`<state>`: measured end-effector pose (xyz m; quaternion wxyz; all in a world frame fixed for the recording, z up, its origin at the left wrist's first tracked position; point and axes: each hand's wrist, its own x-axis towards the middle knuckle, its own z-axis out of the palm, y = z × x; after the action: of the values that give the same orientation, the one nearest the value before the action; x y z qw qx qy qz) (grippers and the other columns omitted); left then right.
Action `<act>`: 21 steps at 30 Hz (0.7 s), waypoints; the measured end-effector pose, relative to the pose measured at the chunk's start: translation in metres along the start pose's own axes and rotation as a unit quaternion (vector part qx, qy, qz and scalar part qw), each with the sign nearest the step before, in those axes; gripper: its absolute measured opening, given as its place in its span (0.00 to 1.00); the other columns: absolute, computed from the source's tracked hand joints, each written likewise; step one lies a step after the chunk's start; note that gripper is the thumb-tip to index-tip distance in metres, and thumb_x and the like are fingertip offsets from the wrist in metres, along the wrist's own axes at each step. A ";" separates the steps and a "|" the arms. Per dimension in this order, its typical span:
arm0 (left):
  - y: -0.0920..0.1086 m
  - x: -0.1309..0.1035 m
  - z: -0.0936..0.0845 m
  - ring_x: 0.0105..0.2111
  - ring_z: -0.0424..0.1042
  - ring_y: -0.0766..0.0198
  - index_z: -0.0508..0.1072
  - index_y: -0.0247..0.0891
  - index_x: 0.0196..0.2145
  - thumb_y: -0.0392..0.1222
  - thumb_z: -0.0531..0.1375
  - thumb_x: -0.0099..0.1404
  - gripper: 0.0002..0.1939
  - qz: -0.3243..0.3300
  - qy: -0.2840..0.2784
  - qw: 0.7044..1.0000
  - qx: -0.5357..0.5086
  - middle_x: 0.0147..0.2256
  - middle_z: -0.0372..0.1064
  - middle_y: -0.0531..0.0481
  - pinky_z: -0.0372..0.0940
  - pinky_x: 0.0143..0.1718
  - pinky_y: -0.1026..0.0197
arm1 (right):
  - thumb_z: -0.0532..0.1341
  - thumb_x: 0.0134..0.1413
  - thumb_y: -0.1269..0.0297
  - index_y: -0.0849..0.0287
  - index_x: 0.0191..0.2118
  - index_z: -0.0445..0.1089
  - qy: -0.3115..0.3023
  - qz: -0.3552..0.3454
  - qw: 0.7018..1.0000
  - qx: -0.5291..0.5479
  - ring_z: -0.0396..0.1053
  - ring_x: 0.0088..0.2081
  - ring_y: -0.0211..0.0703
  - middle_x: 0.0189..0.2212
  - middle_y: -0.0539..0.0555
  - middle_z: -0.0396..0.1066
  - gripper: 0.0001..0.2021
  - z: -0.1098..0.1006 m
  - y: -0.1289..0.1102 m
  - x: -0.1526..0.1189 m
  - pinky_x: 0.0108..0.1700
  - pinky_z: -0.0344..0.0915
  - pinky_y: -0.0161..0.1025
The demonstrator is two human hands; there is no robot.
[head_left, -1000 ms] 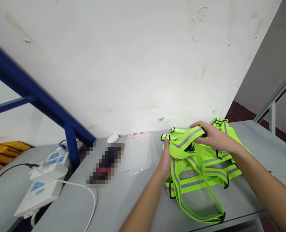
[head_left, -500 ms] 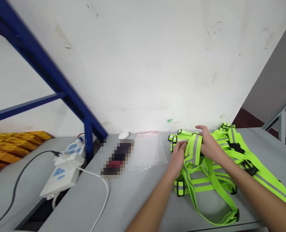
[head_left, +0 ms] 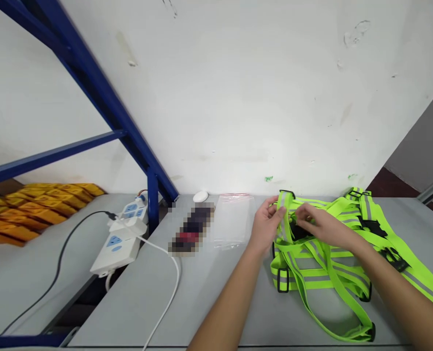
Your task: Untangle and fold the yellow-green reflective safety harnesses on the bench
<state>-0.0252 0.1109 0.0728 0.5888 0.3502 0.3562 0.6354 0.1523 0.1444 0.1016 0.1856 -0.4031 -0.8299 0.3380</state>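
A: Containers?
B: One clear zip bag [head_left: 233,222], red line along its top edge, flat on the worktop [head_left: 205,278], centre of frame; contents unclear.
A: Labels?
B: Pixelated item [head_left: 193,226] left of the bag: unreadable.
A: Hands, harness?
B: Green reflective harness [head_left: 320,284], lower right of frame. Left hand [head_left: 266,225] pinches an upright strap [head_left: 285,231] at its upper left. Right hand [head_left: 322,226] over the harness, just right of that strap, fingers curled; cannot tell whether gripping.

Beside a blue metal frame [head_left: 108,105], a white power strip [head_left: 123,254] is lying with a black cable [head_left: 59,265] and a white cable [head_left: 178,273] trailing from it; yellow packets [head_left: 37,214] are resting farther left.
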 end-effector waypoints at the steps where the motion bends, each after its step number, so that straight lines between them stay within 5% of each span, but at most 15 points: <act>1: 0.000 0.001 -0.001 0.28 0.73 0.64 0.69 0.38 0.47 0.48 0.71 0.52 0.28 0.000 0.002 0.999 -0.042 0.31 0.75 0.52 0.66 0.34 0.62 | 0.56 0.59 0.57 0.54 0.44 0.64 -0.030 -0.019 0.999 -0.020 0.71 0.42 0.48 0.40 0.54 0.73 0.11 -0.002 0.003 -0.007 0.43 0.66 0.45; 4: 0.003 0.003 -0.004 0.29 0.75 0.65 0.69 0.38 0.45 0.43 0.71 0.52 0.24 0.000 0.006 0.990 -0.143 0.31 0.75 0.54 0.69 0.40 0.60 | 0.61 0.55 0.56 0.54 0.51 0.66 -0.032 -0.042 0.993 -0.104 0.68 0.51 0.53 0.50 0.56 0.71 0.18 -0.001 0.012 -0.018 0.51 0.63 0.49; 11: 0.021 0.009 -0.016 0.35 0.76 0.66 0.74 0.36 0.40 0.32 0.61 0.62 0.07 0.000 0.079 0.966 -0.247 0.34 0.77 0.51 0.68 0.47 0.63 | 0.56 0.60 0.66 0.56 0.46 0.71 0.080 -0.091 0.966 -0.230 0.72 0.44 0.51 0.43 0.56 0.76 0.11 -0.004 0.015 -0.006 0.56 0.55 0.56; 16: 0.033 0.012 -0.018 0.38 0.77 0.67 0.75 0.37 0.41 0.27 0.54 0.65 0.13 0.012 0.119 0.958 -0.262 0.36 0.78 0.50 0.69 0.45 0.65 | 0.59 0.57 0.59 0.52 0.44 0.74 0.096 -0.032 0.973 -0.207 0.72 0.43 0.56 0.41 0.55 0.77 0.11 -0.042 0.000 -0.013 0.42 0.65 0.47; 21: 0.043 0.017 -0.014 0.38 0.77 0.67 0.74 0.37 0.44 0.29 0.52 0.68 0.13 0.007 0.153 0.950 -0.270 0.38 0.78 0.49 0.70 0.47 0.66 | 0.60 0.49 0.69 0.53 0.32 0.73 0.023 0.040 0.968 -0.248 0.72 0.30 0.51 0.29 0.54 0.76 0.06 -0.067 -0.001 -0.016 0.30 0.60 0.40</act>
<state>-0.0591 0.1253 0.1032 0.5955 0.0789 0.2544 0.7579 0.2008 0.1588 0.1489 0.0853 -0.4766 -0.8668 0.1198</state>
